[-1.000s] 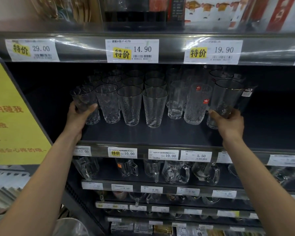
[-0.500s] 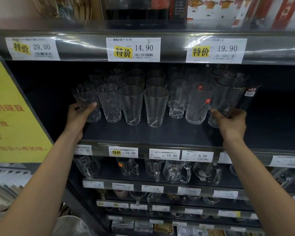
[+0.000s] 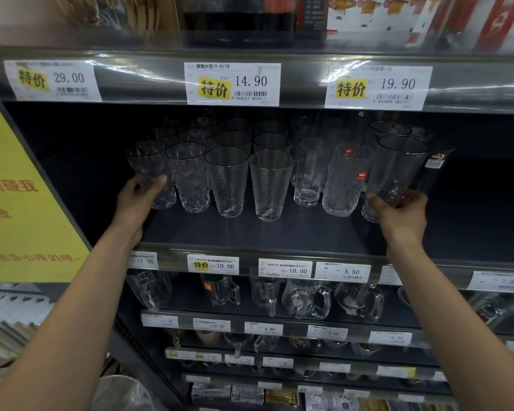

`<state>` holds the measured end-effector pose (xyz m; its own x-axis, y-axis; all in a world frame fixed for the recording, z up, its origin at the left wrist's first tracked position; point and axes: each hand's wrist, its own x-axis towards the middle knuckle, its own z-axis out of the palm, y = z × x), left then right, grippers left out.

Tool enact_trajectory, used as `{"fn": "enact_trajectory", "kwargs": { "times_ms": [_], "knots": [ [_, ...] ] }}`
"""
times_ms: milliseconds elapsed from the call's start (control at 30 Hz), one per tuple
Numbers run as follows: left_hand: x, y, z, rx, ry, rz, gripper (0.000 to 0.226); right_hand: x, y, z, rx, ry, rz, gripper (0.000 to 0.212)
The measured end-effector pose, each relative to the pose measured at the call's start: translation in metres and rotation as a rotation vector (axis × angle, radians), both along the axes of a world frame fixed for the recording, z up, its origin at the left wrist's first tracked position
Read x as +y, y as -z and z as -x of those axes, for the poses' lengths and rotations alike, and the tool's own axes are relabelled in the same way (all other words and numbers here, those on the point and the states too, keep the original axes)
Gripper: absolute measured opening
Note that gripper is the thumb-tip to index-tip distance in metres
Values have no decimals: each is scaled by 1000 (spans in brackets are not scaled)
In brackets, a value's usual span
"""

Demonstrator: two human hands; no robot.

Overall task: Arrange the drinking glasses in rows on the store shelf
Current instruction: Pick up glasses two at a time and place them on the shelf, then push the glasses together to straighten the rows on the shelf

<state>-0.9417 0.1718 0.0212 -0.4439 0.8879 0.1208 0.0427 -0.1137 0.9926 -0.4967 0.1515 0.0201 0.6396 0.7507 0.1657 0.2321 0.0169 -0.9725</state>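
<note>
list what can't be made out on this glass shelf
Head view, back rows of glasses: lost in the shadow under the upper shelf, count unclear.
Leftmost glass: base covered by the left hand gripping it.
Gold-rimmed glass on the right: base behind the right hand, so standing or lifted is unclear.
Lowest price tags: blurred, too small.
Boxes on top: cut off by the upper edge.

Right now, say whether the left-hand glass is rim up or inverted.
Rim up: the glass has its wide mouth on top; left hand grips below.
</note>
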Motion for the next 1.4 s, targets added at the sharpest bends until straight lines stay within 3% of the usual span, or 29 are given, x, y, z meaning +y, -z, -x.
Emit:
{"fn": "enact_trajectory", "kwargs": {
  "times_ms": [100,233,400,533,733,867,1000,1100,1233,1400],
  "knots": [
    [1,1,1,-6,-16,6,24,0,0,1,7,-3,-2,64],
    [1,0,1,-3,-18,14,44,-2,-2,2,16,-5,-4,66],
    [-1,-3,-3,-15,-49,18,49,-5,-4,3,7,-9,7,65],
    [-12,-9,-9,-31,-142,-29,73,-8,-7,2,-10,-15,21,67],
    [-39,-26,-41,139,-260,-289,49,-28,-18,-11,-44,-17,14,68],
    [-65,-28,-85,294,-318,-529,34,-44,-25,-36,-27,54,-74,51],
    [-87,-38,-155,285,-275,-577,27,-49,-28,-67,-47,56,-74,40],
    [-92,-43,-213,235,-50,-515,12,-45,-25,-89,-95,4,-16,42],
    [-73,-32,-288,276,319,-200,7,-33,-20,-116,-167,-219,135,54],
    [-48,-17,-353,558,367,35,45,-14,-7,-137,-240,-394,253,75]
  ]
}}
